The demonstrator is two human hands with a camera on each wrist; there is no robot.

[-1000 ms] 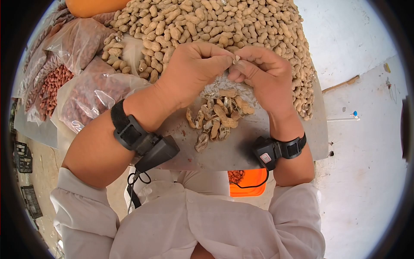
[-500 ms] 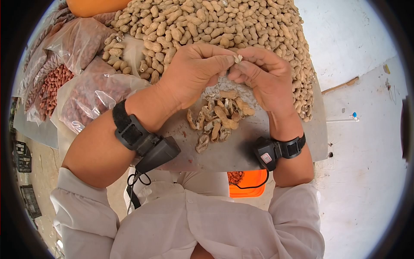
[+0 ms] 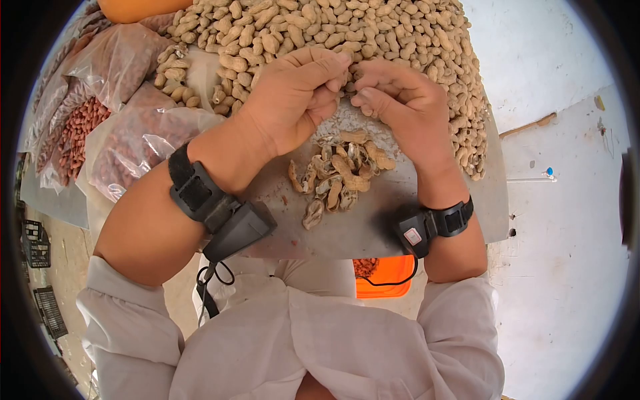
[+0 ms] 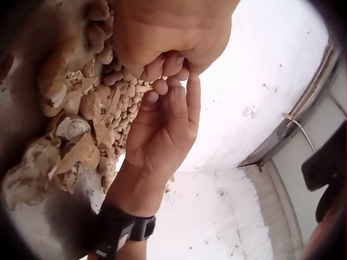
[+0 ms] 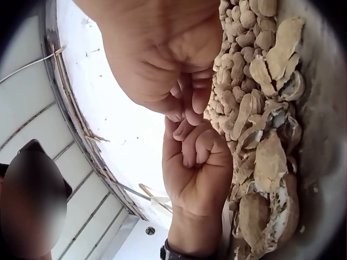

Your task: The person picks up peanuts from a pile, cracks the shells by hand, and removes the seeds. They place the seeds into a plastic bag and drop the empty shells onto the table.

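Note:
In the head view the left hand (image 3: 290, 97) is curled, thumb tip against the index finger at the front edge of the unshelled peanut pile (image 3: 393, 33); whatever may lie between them is hidden. Close beside it, the right hand (image 3: 410, 110) has bent fingers, with its thumb apart from the index finger and nothing visible between. Both wrist views show the fingertips of the left hand (image 5: 198, 162) and right hand (image 4: 162, 124) very near each other. Below the hands, broken peanut shells (image 3: 343, 173) lie in a small heap on the grey table (image 3: 293, 233).
Clear bags of red kernels (image 3: 143, 143) stand at the left, one open with kernels (image 3: 83, 137) showing. An orange object (image 3: 143, 8) is at the top left. Under the table's front edge is an orange container (image 3: 393, 283). A pale wall or surface (image 3: 567, 233) lies at the right.
A small pale piece pinched between both hands earlier no longer shows. The left hand has moved up and slightly left, away from the right fingertips; the right thumb and index finger have parted.

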